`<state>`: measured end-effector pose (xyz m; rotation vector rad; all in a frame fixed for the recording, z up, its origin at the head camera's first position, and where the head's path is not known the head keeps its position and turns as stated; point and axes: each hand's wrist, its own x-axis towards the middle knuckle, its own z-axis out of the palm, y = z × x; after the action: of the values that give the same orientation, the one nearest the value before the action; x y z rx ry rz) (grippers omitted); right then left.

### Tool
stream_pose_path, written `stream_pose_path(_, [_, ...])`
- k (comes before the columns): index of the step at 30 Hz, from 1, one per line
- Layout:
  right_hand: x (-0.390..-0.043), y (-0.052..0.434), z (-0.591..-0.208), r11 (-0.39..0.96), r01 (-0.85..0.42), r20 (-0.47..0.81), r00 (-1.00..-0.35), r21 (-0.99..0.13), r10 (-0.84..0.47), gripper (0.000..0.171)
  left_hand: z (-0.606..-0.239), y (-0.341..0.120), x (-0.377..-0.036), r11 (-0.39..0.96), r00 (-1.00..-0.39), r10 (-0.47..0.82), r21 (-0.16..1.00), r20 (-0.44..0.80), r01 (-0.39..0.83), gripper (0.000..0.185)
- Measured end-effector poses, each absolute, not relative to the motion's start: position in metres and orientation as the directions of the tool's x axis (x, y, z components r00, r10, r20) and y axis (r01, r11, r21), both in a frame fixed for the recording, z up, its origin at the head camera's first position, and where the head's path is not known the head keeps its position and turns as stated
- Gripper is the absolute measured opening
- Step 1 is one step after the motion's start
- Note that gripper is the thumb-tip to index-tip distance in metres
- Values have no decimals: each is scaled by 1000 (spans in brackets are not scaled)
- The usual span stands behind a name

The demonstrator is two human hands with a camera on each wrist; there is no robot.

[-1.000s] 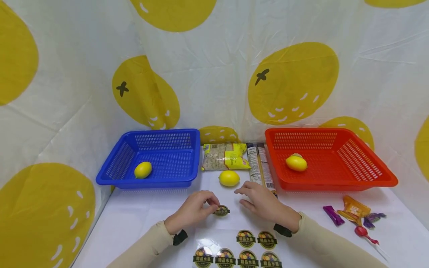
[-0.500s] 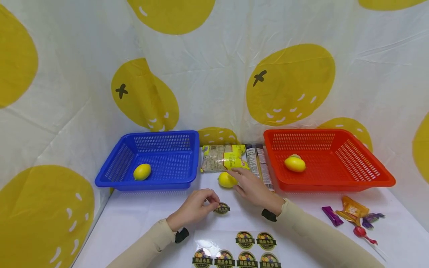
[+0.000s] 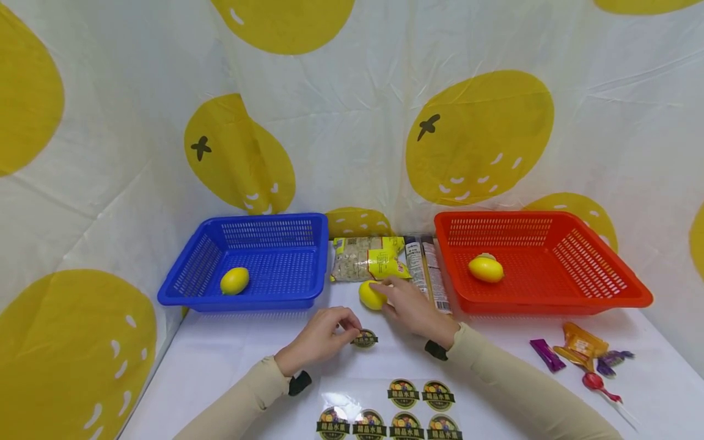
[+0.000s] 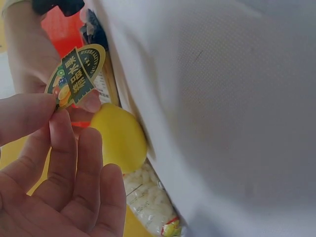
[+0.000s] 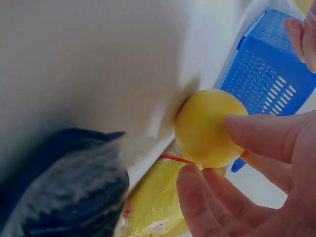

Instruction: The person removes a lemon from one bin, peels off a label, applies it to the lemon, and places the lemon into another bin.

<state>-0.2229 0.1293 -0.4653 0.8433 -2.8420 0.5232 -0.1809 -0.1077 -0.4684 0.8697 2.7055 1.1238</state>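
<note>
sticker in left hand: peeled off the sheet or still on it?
Peeled off. The left hand pinches the sticker by its edge, clear of the sticker sheet.

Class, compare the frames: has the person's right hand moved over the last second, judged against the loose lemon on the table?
Yes. The right hand has gone forward and leftward to the lemon, and its fingers now grip it; earlier it lay short of the lemon.
</note>
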Motion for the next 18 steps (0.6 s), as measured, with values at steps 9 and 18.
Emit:
stream_pose_path(9, [-222,129,-466,792,-521,201,-854,-319,-480,51,-466,-109,-181,575,-846,519,683,121,450,6])
stream_pose_path(18, [-237,128,-463,799,-426,62,-894,-425,-444,84,-467,-111,-181,574,-848,514,683,128,451,5])
